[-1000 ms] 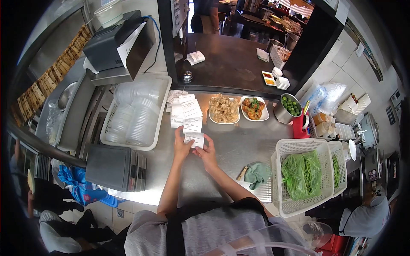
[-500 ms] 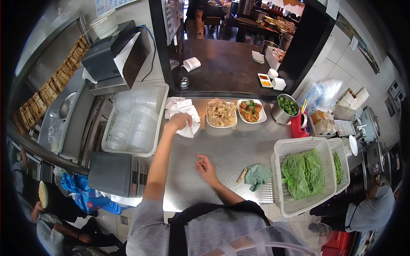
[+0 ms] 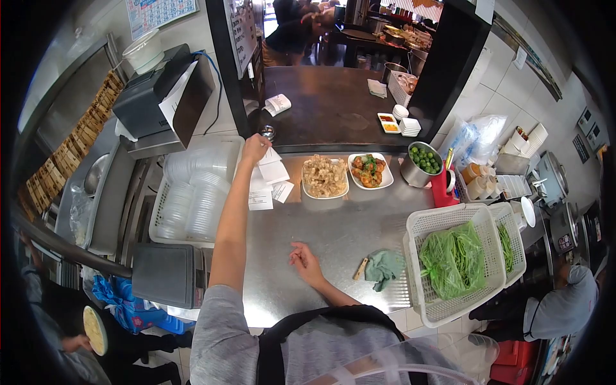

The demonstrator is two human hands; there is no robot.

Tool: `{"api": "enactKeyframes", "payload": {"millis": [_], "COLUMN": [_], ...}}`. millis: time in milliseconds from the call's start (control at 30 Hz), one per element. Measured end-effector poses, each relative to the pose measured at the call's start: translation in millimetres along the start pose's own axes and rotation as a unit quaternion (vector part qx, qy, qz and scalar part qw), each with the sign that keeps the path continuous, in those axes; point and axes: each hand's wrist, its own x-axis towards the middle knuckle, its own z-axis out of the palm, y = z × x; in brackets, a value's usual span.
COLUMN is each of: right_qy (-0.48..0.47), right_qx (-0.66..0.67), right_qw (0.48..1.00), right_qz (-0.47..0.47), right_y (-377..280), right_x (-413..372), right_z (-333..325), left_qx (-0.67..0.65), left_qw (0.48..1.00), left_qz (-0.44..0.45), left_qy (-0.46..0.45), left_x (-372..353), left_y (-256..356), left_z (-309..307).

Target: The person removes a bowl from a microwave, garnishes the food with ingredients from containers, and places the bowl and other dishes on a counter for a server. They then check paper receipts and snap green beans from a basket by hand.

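My left hand (image 3: 256, 149) reaches over the back of the steel counter, its fingers closed beside a small shiny metal object (image 3: 268, 133) on the dark ledge. What those fingers hold, if anything, is hidden. Just below and right of it lie several white paper slips (image 3: 264, 185), loosely overlapping. My right hand (image 3: 305, 263) hovers low over the bare steel, loosely curled with fingers apart and nothing visible in it. To the right of the slips stand a white dish of pale fried pieces (image 3: 325, 176) and a dish of browned pieces with green garnish (image 3: 370, 171).
At left, a white basket (image 3: 239, 168) holds stacked clear plastic lids. On the right are a metal pot of green citrus (image 3: 423, 162), a green cloth (image 3: 385, 268) and a white basket (image 3: 420, 307) of bagged greens. Other people stand at both sides and beyond the pass-through.
My left hand has moved from above the slips back toward the ledge. The slips now lie more spread out. My right hand stays nearly in place; the view has shifted slightly.
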Motion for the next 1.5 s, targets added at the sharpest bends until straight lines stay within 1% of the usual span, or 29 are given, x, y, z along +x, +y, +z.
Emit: {"api": "enactKeyframes", "payload": {"millis": [100,200,300,333,400,500,600,667,767,833,933,967,1067,1100,1200,1233,1333,1367,1400,1467,1500], "right_qy": [0.002,-0.002,-0.005,-0.004,-0.006,-0.007,-0.004,-0.004,0.039,0.052,0.066,0.069,0.075,0.081,0.095,0.099,0.099,0.097,0.092,0.079,0.080], "right_qx": [0.008,0.002,0.003,0.000,0.000,0.004,0.007,0.017,0.137,0.152,0.182,0.194,0.193,0.200,0.217,0.218,0.206,0.200,0.188,0.165,0.159], "right_qw": [1.000,1.000,1.000,1.000,1.000,1.000,1.000,1.000,0.990,0.987,0.980,0.976,0.974,0.971,0.964,0.963,0.965,0.965,0.968,0.974,0.974], "right_qz": [-0.006,-0.007,-0.007,-0.008,-0.011,-0.016,-0.010,0.003,0.023,0.026,0.054,0.068,0.096,0.103,0.119,0.121,0.131,0.136,0.137,0.135,0.138], "right_y": [-0.6,4.4,3.8,1.8,1.7,3.8,3.5,6.7,-17.0,-24.5,-43.7,-50.9,-60.7,-64.7,-78.7,-84.3,-98.5,-102.3,-106.3,-113.8,-117.3], "right_x": [-0.4,-0.1,0.1,-0.1,-1.0,-0.2,0.5,0.8,6.8,5.6,-5.6,-11.9,-35.0,-41.8,-62.0,-67.7,-75.1,-77.5,-79.2,-78.6,-79.1], "right_z": [1.2,0.0,-0.2,-0.4,-0.3,-0.5,-0.4,-1.5,-10.5,-23.9,-44.9,-50.5,-64.8,-67.9,-73.6,-75.9,-86.9,-90.8,-95.5,-106.1,-111.4], "left_qx": [-0.013,-0.075,-0.193,-0.264,-0.400,-0.520,-0.538,-0.539,-0.521,-0.510,-0.530,-0.529,-0.539,-0.542,-0.608,-0.562,-0.498,-0.395,-0.257,-0.210,-0.164], "left_qw": [0.999,0.992,0.974,0.954,0.896,0.834,0.817,0.814,0.820,0.817,0.796,0.799,0.784,0.780,0.738,0.769,0.795,0.860,0.908,0.906,0.929], "left_qz": [0.026,-0.101,-0.114,-0.137,-0.181,-0.175,-0.192,-0.203,-0.224,-0.247,-0.243,-0.234,-0.228,-0.240,-0.168,-0.171,-0.124,-0.124,-0.106,-0.147,-0.129], "left_qy": [0.038,0.009,0.040,0.047,0.061,0.059,0.076,0.070,0.079,0.101,0.161,0.164,0.205,0.198,0.241,0.252,0.323,0.297,0.313,0.337,0.306], "left_x": [2.7,-2.6,-15.3,-18.5,-24.1,-25.4,-21.8,-18.7,-14.9,-14.8,-10.5,-9.2,-10.3,-14.5,-20.2,-22.9,-23.4,-29.1,-29.6,-44.8,-44.9], "left_y": [-20.8,-27.7,-30.6,-28.6,-29.1,-35.2,-36.6,-40.3,-44.6,-39.1,-38.2,-43.3,-43.9,-37.5,-45.5,-44.1,-35.1,-31.3,-30.6,21.5,21.6], "left_z": [9.0,15.2,13.6,13.2,16.1,21.2,23.3,25.0,25.3,26.4,36.0,41.6,58.5,59.7,80.9,82.7,81.2,75.3,71.3,41.3,38.6]}}
